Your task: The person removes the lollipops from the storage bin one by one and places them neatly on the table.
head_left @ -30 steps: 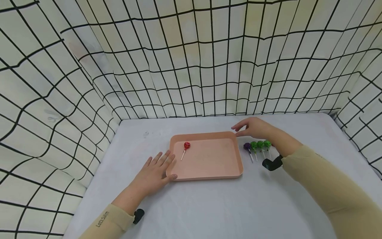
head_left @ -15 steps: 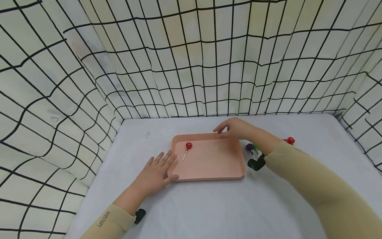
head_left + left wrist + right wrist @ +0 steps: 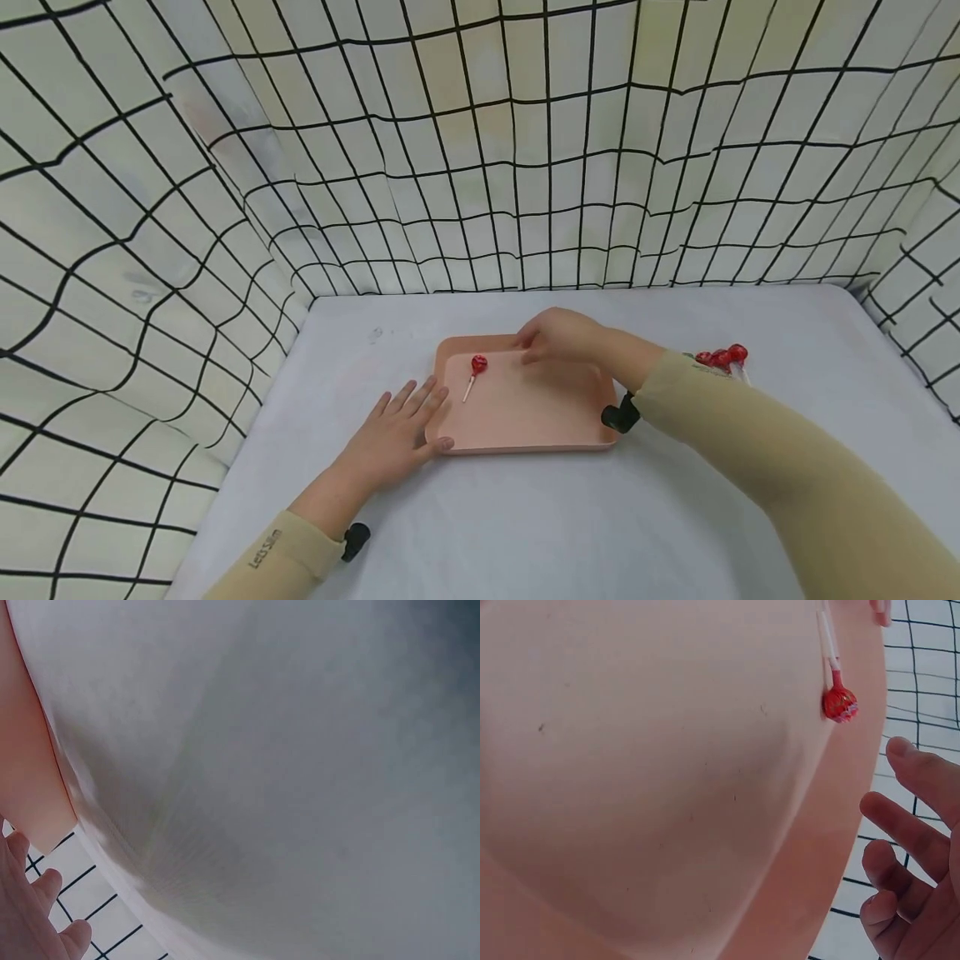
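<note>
A pink tray (image 3: 517,425) lies on the white-covered table. Inside it, toward the left, is a red lollipop (image 3: 478,365) with a white stick. My left hand (image 3: 397,429), fingers straight and spread, rests at the tray's left edge; the left wrist view catches only some of its fingertips (image 3: 49,886). Above the tray's far side hovers my right hand (image 3: 566,335), to the right of the lollipop. In the right wrist view its fingers are loosely bent, apart from the lollipop (image 3: 840,703), and nothing is between them.
Several red lollipops (image 3: 722,358) lie on the table (image 3: 540,525) right of the tray, partly behind the right sleeve (image 3: 750,433). White walls with a black grid (image 3: 525,183) rise behind the table and at both sides.
My right hand has moved left, from beside the tray's far right corner to over the tray. Its arm now hides the purple and green lollipops and uncovers red ones. The left hand stays put.
</note>
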The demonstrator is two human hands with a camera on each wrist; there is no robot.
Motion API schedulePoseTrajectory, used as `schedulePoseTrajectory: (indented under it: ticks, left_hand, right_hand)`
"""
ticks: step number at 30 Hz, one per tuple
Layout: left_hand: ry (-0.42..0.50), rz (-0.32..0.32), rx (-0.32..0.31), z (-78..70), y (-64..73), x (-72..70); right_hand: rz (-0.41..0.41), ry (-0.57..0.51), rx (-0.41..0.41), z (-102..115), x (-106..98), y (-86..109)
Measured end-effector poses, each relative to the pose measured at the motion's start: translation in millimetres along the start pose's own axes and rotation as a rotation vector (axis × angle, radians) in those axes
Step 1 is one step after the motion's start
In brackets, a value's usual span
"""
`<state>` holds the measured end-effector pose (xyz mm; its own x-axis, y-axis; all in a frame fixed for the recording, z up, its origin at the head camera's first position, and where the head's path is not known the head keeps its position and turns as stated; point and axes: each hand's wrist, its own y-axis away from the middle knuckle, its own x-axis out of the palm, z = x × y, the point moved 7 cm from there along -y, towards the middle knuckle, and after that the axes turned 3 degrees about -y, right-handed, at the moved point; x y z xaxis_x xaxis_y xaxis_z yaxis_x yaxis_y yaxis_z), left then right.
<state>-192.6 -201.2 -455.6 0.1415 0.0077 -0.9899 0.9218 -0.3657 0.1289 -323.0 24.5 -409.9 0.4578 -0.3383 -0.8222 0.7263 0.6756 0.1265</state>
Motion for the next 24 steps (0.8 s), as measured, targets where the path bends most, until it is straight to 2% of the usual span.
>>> schedulePoseTrajectory:
  ticks: [7,15,18,24]
  left_hand:
    - [-0.003,0.005,-0.001,-1.7,0.7,-1.7]
    - [0.0,0.01,-0.006,-0.7,1.5,-2.9]
    - [0.002,0.003,-0.001,-1.1,1.7,-3.8]
    - [-0.003,0.009,0.009,-3.2,2.4,-4.6]
  right_hand:
    - [0.054,0.093,0.004,7.3,17.6,-16.0]
    - [0.099,0.144,0.054,10.4,36.3,-27.0]
    - [0.089,0.2,0.041,15.7,38.9,-32.7]
    - [0.085,0.21,-0.004,27.9,44.1,-39.6]
